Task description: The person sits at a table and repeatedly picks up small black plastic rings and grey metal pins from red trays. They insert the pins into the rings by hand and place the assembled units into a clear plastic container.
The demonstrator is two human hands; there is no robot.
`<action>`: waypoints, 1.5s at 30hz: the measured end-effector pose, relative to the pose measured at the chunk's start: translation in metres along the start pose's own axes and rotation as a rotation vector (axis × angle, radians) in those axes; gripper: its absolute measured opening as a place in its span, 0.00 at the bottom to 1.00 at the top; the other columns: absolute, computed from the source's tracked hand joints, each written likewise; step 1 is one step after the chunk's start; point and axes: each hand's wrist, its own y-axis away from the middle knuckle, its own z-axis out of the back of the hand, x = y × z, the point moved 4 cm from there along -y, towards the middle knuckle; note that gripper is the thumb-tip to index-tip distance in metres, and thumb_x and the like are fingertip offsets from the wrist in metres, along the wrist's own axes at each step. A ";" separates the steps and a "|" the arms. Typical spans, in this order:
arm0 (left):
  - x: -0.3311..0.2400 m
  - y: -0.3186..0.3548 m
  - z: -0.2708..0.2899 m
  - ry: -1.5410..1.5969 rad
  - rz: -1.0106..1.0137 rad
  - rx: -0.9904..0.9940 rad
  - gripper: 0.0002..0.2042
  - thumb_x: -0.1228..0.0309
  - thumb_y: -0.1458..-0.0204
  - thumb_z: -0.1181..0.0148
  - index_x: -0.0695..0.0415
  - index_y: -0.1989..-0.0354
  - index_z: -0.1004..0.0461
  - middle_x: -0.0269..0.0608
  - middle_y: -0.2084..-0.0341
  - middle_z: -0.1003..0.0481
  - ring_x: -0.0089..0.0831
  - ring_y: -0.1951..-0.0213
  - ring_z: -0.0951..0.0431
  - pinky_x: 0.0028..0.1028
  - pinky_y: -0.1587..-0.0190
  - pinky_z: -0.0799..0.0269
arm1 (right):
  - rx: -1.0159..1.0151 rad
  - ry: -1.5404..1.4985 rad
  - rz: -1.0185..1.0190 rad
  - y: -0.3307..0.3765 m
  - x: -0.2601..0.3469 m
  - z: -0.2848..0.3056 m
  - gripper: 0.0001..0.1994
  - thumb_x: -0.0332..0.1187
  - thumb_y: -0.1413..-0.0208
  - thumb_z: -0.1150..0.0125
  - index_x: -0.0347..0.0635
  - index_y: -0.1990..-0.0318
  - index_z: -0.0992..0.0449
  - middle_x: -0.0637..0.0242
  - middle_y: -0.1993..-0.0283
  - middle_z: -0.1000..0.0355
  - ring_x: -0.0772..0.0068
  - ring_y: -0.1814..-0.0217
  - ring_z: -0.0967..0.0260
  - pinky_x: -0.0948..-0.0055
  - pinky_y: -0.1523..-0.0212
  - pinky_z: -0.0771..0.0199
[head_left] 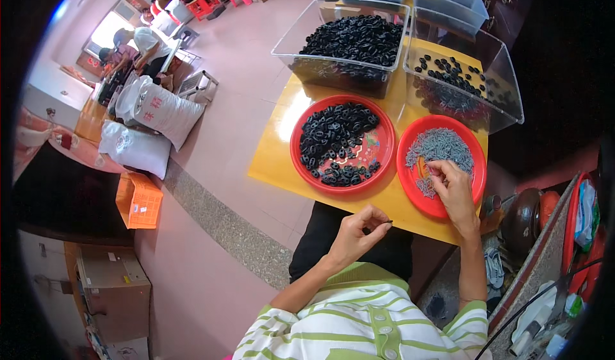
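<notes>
My left hand (359, 233) is in front of the table's near edge, thumb and fingers pinched on a small black plastic piece (388, 221). My right hand (453, 190) reaches over a round red tray (476, 196) heaped with small grey screws (442, 147). Its fingertips are closed together just at the screws; whatever they grip is too small to make out. Beside it, on the left, stands another red tray (384, 165) holding many small black oval pieces (336, 129) with holes.
Behind the trays on the yellow tabletop (272, 148), one clear bin (301, 47) is heaped with black pieces and another clear bin (506, 97) holds fewer. More plastic bins (448, 1) stand behind. White sacks (166, 113) and an orange crate (139, 200) lie left. Other people (144, 46) sit farther off.
</notes>
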 end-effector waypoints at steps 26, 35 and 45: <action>0.023 0.056 0.020 0.265 0.042 0.096 0.07 0.75 0.48 0.39 0.61 0.65 0.31 0.31 0.71 0.27 0.17 0.71 0.26 0.18 0.68 0.29 | -0.140 0.251 0.095 0.026 -0.019 -0.004 0.05 0.23 0.48 0.46 0.34 0.64 0.30 0.53 0.65 0.31 0.52 0.60 0.31 0.62 0.59 0.33; 0.020 0.049 0.020 0.293 -0.004 0.186 0.10 0.75 0.44 0.44 0.64 0.55 0.27 0.34 0.70 0.24 0.18 0.70 0.25 0.18 0.65 0.27 | -0.129 0.284 0.042 0.042 -0.020 -0.002 0.06 0.24 0.46 0.49 0.34 0.62 0.29 0.53 0.63 0.31 0.54 0.57 0.32 0.62 0.57 0.33; 0.030 0.073 0.040 0.332 0.054 0.077 0.07 0.73 0.46 0.42 0.62 0.61 0.26 0.33 0.69 0.24 0.17 0.68 0.25 0.18 0.65 0.29 | -0.101 0.284 0.138 0.026 -0.017 -0.016 0.05 0.23 0.45 0.50 0.34 0.63 0.30 0.56 0.65 0.32 0.59 0.64 0.32 0.68 0.62 0.32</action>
